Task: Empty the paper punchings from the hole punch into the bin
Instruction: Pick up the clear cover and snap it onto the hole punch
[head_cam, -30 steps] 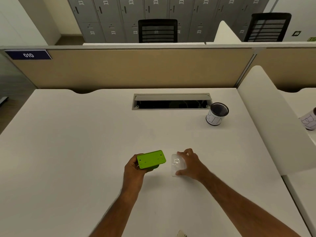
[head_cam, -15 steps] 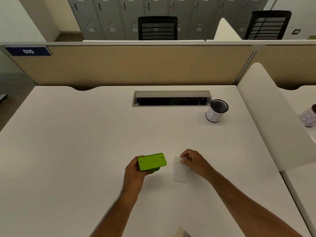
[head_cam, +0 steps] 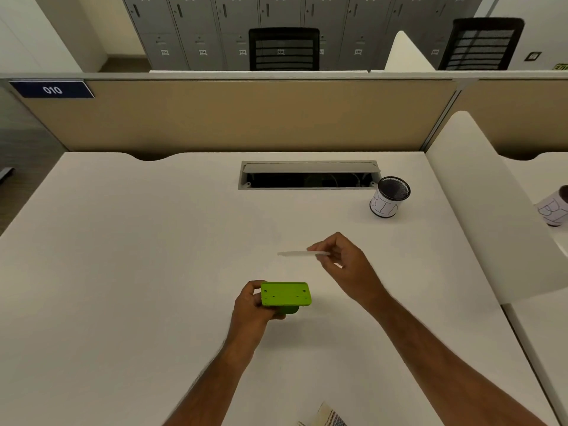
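My left hand [head_cam: 250, 305] grips the green hole punch [head_cam: 285, 295] above the white desk, its flat underside with small holes turned up towards me. My right hand [head_cam: 345, 262] pinches one end of the clear plastic tray cover [head_cam: 296, 254], held level and seen edge-on, up and to the right of the punch and apart from it. The bin [head_cam: 388, 196], a small black mesh cup wrapped in white paper lettered "BIN", stands upright at the back right of the desk, well beyond my right hand. No punchings are visible.
An open cable slot [head_cam: 309, 176] is cut into the desk behind my hands. A white divider [head_cam: 488, 216] slopes along the right side, with a second labelled cup [head_cam: 554, 207] past it. A printed paper corner [head_cam: 329, 416] lies at the near edge.
My right hand has lifted the clear cover away from the punch, up and to the right, turning it edge-on. The left hand keeps the punch in about the same place.
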Available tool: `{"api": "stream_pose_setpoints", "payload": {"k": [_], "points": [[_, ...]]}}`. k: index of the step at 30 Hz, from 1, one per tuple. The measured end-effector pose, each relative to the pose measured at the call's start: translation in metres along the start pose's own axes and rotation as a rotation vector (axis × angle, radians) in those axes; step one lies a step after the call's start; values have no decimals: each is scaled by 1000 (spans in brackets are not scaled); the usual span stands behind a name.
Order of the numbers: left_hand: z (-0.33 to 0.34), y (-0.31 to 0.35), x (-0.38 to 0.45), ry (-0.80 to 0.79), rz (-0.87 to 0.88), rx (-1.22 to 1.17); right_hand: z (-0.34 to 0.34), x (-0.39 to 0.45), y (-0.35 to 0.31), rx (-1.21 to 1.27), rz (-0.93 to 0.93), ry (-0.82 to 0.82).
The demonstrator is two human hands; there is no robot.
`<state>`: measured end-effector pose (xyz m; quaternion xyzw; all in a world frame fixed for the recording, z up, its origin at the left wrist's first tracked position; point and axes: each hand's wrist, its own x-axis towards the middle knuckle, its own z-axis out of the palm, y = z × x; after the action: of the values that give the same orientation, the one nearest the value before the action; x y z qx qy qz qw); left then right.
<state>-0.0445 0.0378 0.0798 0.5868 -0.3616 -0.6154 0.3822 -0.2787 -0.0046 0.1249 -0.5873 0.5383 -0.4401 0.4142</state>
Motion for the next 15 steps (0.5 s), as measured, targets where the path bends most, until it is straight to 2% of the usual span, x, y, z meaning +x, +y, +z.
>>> {"api": "stream_pose_setpoints", "payload": {"k": [3, 8, 15], "points": [[2, 1, 1, -23, -16, 20, 13, -4, -8, -12, -86, -94], [2, 4, 2, -62, 9, 19, 25, -10, -8, -62, -58, -238], [0, 2, 8, -55, -5, 29, 25, -19, -7, -69, -18, -285]]}}
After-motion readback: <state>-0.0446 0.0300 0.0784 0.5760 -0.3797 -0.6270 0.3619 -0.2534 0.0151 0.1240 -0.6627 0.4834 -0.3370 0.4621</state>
